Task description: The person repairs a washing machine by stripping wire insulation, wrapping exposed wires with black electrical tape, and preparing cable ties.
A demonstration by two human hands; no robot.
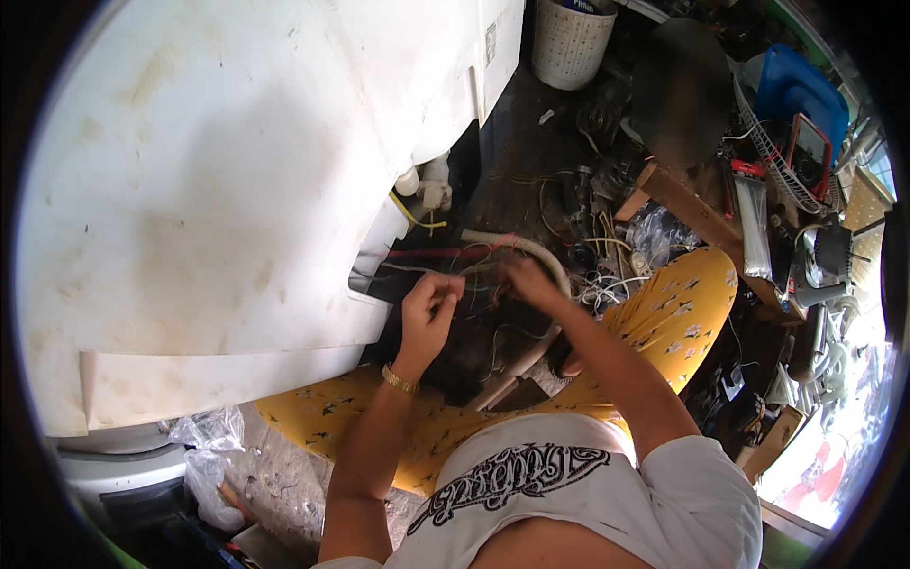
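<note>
My left hand [429,308], with a gold watch [398,379] at its wrist, is closed in a pinch beside the opening in a large white plastic appliance body [237,209]. A thin pale wire [406,267] runs from that opening to its fingertips. To the right, my right hand [533,286] has its fingers curled and is blurred by motion; what they hold is hidden. Thin wires, some greenish, hang between the hands. A blurred red wire [427,253] stretches out of the opening just above them. A yellow wire [417,220] sticks out by white plastic fittings [435,180].
A grey hose [540,254] curves behind and below my right hand. Tangled cables [607,280] lie farther right, near a wooden plank [692,204]. A white bucket [572,43] stands at the back; a blue basin [801,100] rests at the right. Plastic bags [210,431] lie lower left.
</note>
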